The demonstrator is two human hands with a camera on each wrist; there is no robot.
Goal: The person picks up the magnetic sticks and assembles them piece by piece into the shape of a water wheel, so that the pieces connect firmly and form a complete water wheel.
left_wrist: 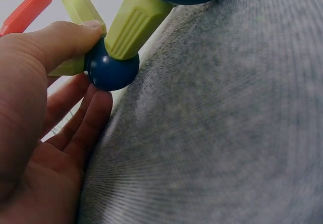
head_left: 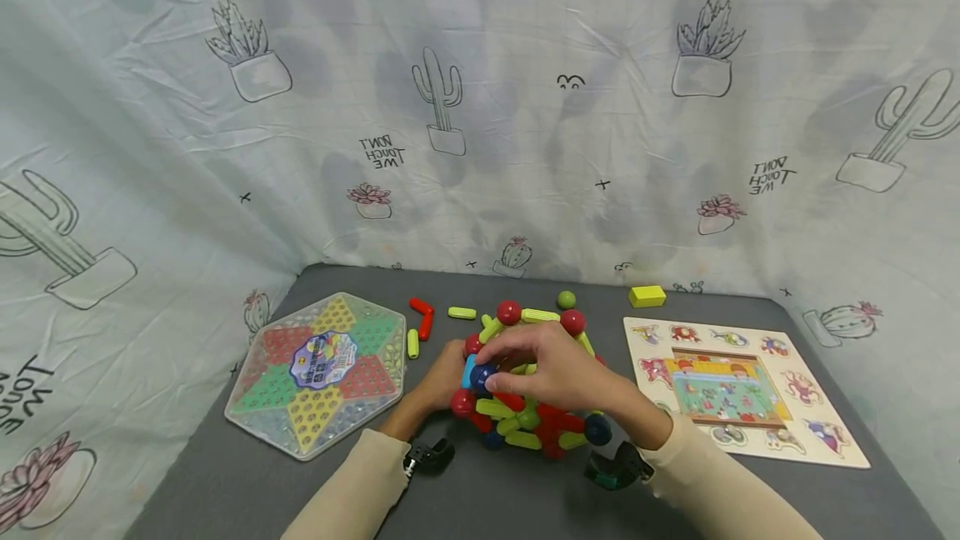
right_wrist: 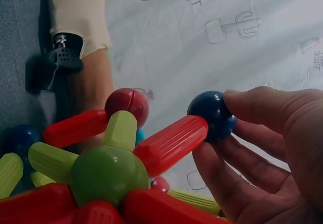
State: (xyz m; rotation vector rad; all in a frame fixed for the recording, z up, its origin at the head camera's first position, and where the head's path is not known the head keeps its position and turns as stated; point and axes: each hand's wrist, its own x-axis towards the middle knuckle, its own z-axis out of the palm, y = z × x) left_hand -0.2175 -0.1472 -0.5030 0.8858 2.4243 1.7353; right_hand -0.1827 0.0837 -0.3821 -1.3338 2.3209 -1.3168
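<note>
A structure of magnetic rods and balls (head_left: 528,417) stands on the table, red and yellow-green with blue and red balls. My right hand (head_left: 551,361) reaches over it and pinches a dark blue ball (right_wrist: 214,115) between thumb and fingers. A red rod (right_wrist: 174,143) joins that ball to a green ball (right_wrist: 108,176). On the structure's left side, my left hand (head_left: 444,377) is partly hidden behind it. The left wrist view shows its thumb and fingers holding another blue ball (left_wrist: 113,70), where yellow-green rods meet.
Left stands a hexagonal Chinese checkers board (head_left: 322,373); right, a wooden picture puzzle (head_left: 750,390). Behind the structure lie red rods (head_left: 425,319), a yellow-green rod (head_left: 462,312), a loose green ball (head_left: 566,300) and a yellow block (head_left: 647,297). A printed curtain (head_left: 510,148) hangs at the back.
</note>
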